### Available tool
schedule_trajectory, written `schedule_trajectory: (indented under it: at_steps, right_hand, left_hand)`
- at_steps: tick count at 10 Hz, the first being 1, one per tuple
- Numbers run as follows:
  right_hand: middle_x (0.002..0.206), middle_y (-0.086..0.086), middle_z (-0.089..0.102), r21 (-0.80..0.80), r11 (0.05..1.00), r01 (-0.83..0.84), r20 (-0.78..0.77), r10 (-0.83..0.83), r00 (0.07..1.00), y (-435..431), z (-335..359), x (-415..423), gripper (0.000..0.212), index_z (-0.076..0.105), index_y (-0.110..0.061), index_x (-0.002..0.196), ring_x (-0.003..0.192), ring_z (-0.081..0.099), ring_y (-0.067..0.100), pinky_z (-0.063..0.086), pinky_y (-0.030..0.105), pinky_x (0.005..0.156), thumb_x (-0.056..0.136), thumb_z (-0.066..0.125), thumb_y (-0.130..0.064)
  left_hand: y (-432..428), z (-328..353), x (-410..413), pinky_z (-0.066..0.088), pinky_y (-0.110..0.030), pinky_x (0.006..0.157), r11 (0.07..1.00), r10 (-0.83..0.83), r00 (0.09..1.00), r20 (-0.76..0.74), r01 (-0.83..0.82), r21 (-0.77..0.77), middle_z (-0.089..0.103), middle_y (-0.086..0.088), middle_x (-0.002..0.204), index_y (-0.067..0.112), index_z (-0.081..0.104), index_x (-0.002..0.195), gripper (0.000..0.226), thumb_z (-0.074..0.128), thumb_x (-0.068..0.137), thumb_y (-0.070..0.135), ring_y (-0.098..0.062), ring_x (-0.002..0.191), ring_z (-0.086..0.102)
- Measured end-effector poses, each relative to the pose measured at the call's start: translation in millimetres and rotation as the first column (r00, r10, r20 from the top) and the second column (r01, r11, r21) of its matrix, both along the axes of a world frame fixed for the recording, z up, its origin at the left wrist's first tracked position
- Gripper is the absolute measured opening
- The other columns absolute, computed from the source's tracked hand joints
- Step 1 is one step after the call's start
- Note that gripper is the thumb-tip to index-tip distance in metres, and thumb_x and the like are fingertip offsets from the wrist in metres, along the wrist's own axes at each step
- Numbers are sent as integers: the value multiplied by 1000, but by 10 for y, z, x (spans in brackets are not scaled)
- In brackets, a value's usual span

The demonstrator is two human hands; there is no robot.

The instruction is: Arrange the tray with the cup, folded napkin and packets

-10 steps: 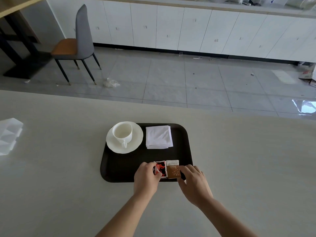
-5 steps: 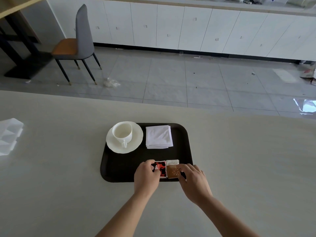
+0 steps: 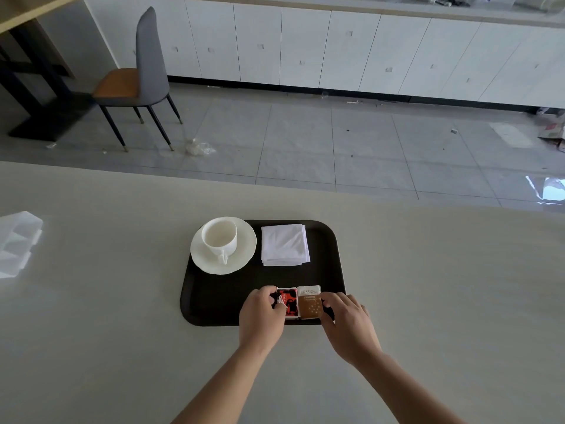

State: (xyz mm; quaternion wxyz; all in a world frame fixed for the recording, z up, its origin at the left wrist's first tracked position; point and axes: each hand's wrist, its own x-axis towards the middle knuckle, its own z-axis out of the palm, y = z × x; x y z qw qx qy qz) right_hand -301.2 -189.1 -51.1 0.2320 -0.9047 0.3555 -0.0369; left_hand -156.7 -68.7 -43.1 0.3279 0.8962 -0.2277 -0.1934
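A black tray (image 3: 214, 298) lies on the pale table. At its back left a white cup (image 3: 219, 237) stands on a white saucer (image 3: 244, 249), handle toward me. A folded white napkin (image 3: 285, 244) lies at the back right. Two packets sit side by side at the tray's front edge: a red and black packet (image 3: 288, 299) and a brown packet (image 3: 310, 302). My left hand (image 3: 261, 316) grips the red packet's left side. My right hand (image 3: 350, 322) touches the brown packet's right side with its fingertips.
A clear plastic container (image 3: 16, 243) lies at the table's left edge. Beyond the table's far edge are a tiled floor, a grey chair (image 3: 143, 71) with an orange seat, and white cabinets (image 3: 336, 47).
Both hands stay on the packets and have nudged them slightly; the packets sit a little closer together and squarer to the tray's front edge.
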Motion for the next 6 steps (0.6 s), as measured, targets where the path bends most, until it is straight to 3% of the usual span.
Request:
schedule_trajectory:
  at_steps: [1,2,3,4,6]
  right_hand:
    - [113,-11,65,-29,1000,-7,-16,7,1000,-10,29,23,31,60,-27,124,105,57,15,37,32,101,94,55,-29]
    - [110,-11,64,-63,998,-4,-49,1,999,-36,69,70,31,60,-28,123,104,58,15,33,34,102,93,53,-29]
    - [114,-11,63,-75,997,-33,-70,28,997,-67,141,134,35,57,-29,127,106,57,15,35,33,98,93,53,-30]
    - [123,-8,61,-84,993,-81,-84,74,994,-97,201,207,40,52,-29,134,113,55,18,42,33,93,94,53,-33]
    - [140,-9,51,-62,989,-135,-159,124,979,-147,311,307,55,37,-29,147,127,46,19,43,35,100,96,47,-47]
  left_hand:
    - [19,24,22,41,-17,68,1000,-10,1000,10,10,6,60,7,97,20,61,123,37,63,86,21,-4,82,55]
    - [56,56,50,50,-23,73,996,-78,991,111,73,51,60,4,109,22,59,125,38,60,88,23,-7,90,58]
    - [96,97,84,50,-28,78,960,-247,918,310,190,204,59,5,110,25,55,126,37,55,90,30,-11,93,58]
    - [116,124,111,45,-30,76,920,-355,842,407,239,310,60,4,111,25,52,128,39,52,91,35,-13,92,57]
    - [170,211,143,45,-34,77,891,-411,788,459,239,386,59,0,112,21,48,130,42,47,92,38,-18,91,58]
